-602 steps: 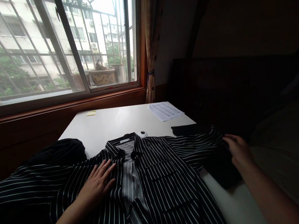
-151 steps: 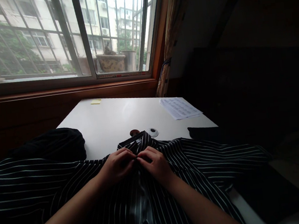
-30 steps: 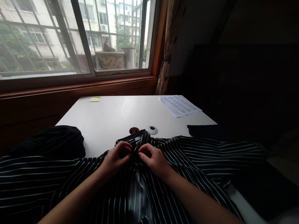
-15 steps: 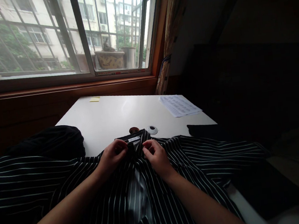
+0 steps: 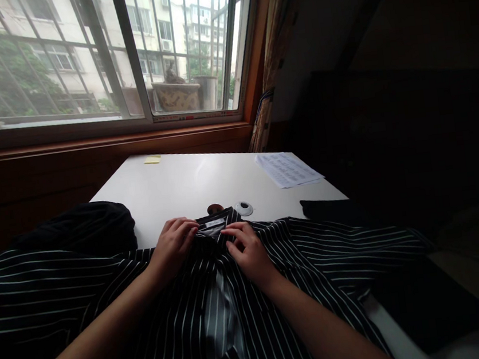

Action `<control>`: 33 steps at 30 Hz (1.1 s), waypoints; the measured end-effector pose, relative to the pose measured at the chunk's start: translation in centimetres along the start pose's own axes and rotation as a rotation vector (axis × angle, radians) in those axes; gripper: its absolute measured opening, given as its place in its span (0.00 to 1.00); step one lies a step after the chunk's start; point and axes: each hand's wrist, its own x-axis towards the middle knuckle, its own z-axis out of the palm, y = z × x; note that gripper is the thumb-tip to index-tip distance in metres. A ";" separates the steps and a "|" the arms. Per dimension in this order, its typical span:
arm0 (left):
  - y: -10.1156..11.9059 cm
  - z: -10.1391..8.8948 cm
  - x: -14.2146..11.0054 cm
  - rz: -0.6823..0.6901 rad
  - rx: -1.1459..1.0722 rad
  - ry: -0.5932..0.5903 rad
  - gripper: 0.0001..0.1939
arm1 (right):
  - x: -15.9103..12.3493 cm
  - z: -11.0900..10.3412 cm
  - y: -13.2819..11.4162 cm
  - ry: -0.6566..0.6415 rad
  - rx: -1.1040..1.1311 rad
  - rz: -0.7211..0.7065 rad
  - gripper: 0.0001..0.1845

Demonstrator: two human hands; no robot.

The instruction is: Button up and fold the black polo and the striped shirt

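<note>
A striped shirt [image 5: 177, 319] lies front up on the counter [image 5: 170, 181]; the left hand [image 5: 172, 246] and right hand [image 5: 250, 250], fingers [image 5: 184, 227] loosely curved, flank its collar [image 5: 232, 217], whether gripping I cannot tell. The collar points to the far edge, apparently keeping its opening [image 5: 214, 232] reachable.

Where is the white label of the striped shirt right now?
In the head view, the white label sits near the middle, inside the collar of the striped shirt, between the left hand and right hand.

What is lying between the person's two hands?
In the head view, the collar of the striped shirt, with its white label, lies between the left hand and the right hand.
</note>
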 end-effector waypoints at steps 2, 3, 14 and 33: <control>-1.2 0.4 0.0 0.032 0.076 -0.105 0.13 | 0.0 0.1 0.1 -0.006 -0.018 -0.005 0.17; -1.7 0.5 0.0 0.041 0.106 -0.137 0.13 | 0.0 0.1 0.2 -0.005 -0.032 -0.009 0.17; -3.2 -0.7 -0.1 -0.043 0.239 -0.065 0.20 | -0.5 0.3 0.2 -0.076 -0.300 -0.066 0.18; -1.8 -1.4 0.5 -0.361 -0.339 0.177 0.15 | -0.5 0.3 -0.2 -0.215 -0.560 -0.047 0.23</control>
